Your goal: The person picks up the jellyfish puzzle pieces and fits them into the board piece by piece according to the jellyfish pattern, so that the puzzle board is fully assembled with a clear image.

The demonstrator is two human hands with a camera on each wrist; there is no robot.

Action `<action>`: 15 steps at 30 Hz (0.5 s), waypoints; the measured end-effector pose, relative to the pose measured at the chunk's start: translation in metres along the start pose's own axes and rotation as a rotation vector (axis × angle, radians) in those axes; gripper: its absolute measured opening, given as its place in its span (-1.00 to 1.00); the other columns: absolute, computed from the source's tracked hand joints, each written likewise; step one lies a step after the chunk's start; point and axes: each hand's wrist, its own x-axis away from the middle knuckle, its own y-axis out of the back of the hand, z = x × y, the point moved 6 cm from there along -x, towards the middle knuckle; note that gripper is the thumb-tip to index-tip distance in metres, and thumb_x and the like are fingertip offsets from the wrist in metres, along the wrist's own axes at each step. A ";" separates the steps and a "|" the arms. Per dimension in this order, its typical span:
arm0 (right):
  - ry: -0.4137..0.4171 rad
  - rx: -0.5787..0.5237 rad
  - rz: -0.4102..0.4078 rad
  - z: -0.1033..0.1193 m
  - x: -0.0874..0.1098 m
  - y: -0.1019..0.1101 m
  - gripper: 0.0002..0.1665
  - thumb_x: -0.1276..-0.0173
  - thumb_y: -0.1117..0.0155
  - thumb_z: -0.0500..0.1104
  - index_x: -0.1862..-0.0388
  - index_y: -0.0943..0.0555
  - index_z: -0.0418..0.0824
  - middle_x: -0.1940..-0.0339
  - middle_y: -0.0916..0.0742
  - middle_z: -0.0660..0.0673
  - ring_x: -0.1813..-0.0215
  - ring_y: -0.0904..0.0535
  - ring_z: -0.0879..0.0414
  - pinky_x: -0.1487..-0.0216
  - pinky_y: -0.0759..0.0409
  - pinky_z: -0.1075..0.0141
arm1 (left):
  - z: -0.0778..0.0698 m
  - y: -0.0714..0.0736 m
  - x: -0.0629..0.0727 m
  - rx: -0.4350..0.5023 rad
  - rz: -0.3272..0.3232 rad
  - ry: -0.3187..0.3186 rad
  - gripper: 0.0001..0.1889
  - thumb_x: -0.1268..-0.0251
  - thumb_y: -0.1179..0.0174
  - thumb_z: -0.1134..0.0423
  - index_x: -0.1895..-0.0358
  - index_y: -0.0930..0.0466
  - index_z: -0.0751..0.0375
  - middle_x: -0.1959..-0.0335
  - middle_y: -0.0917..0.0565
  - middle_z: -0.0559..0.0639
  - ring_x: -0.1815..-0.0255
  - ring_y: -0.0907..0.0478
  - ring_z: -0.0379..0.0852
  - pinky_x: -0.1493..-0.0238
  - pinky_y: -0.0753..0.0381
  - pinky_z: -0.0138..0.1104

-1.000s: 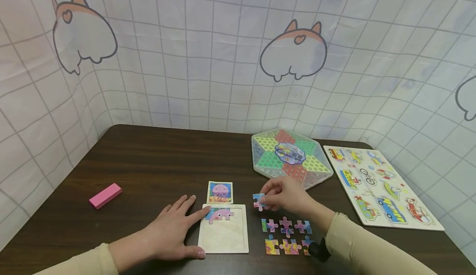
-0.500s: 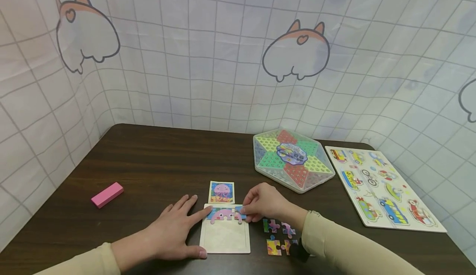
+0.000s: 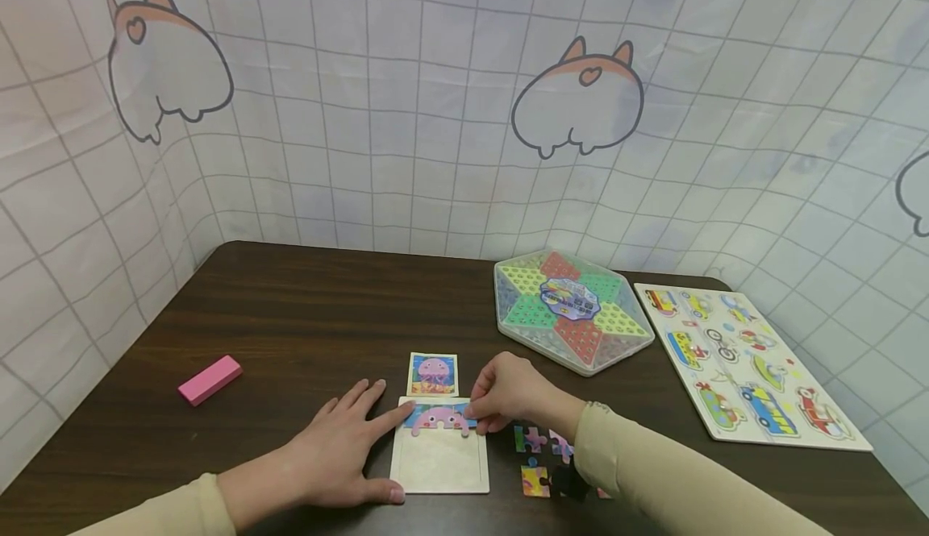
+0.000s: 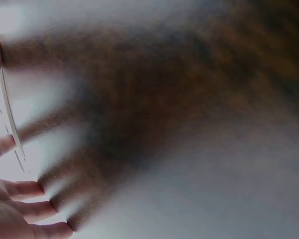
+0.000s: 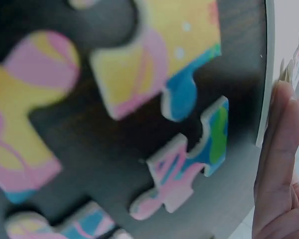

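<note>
A pale square puzzle tray [image 3: 440, 463] lies on the dark table. Along its top edge runs a row of jigsaw pieces [image 3: 428, 417] forming a pink face on blue. My right hand [image 3: 511, 395] pinches the puzzle piece [image 3: 464, 425] at the row's right end, fingertips covering part of it. My left hand [image 3: 330, 451] rests spread on the table, its index fingertip at the tray's upper left corner and its thumb by the lower left. Loose puzzle pieces [image 3: 535, 481] lie right of the tray, some hidden by the right wrist; the right wrist view shows several, including a pink-and-green puzzle piece [image 5: 177, 172].
Behind the tray stands a small jellyfish picture card [image 3: 434, 375]. A hexagonal checkers board [image 3: 573, 310] and a vehicle puzzle board [image 3: 751, 367] lie at the right. A pink block [image 3: 210, 380] is at the left; a gridded curtain [image 3: 406, 117] hangs behind the table.
My right hand has carried a puzzle piece leftward from above the loose pieces into the tray's top right corner, closing the gap in the row. The left hand has kept its place.
</note>
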 end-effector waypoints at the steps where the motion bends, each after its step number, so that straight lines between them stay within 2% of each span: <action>1: -0.010 0.011 -0.001 0.001 0.000 0.000 -0.87 -0.24 -0.51 -0.33 0.46 -0.72 -0.32 0.59 -0.78 -0.14 0.56 -0.73 0.18 0.43 -0.73 0.30 | 0.000 0.000 0.000 -0.001 0.000 0.001 0.05 0.00 -0.33 -0.50 -0.59 -0.24 -0.18 -0.61 -0.17 0.32 -0.62 -0.06 0.42 -0.37 -0.20 0.45; 8: -0.089 0.075 -0.004 0.006 -0.004 0.002 -0.81 -0.18 -0.56 -0.33 0.52 -0.68 -0.28 0.64 -0.76 -0.14 0.60 -0.72 0.17 0.45 -0.72 0.31 | -0.001 0.000 0.000 -0.007 -0.005 -0.004 0.06 0.00 -0.32 -0.51 -0.59 -0.23 -0.18 -0.61 -0.17 0.33 -0.62 -0.06 0.43 -0.37 -0.20 0.45; 15: -0.091 0.121 -0.010 0.007 -0.005 0.001 -0.77 -0.19 -0.57 -0.30 0.54 -0.65 -0.25 0.66 -0.75 -0.13 0.61 -0.70 0.17 0.45 -0.72 0.31 | -0.001 0.001 0.001 -0.008 -0.007 -0.005 0.06 0.00 -0.32 -0.51 -0.59 -0.24 -0.18 -0.61 -0.18 0.34 -0.62 -0.06 0.43 -0.37 -0.20 0.45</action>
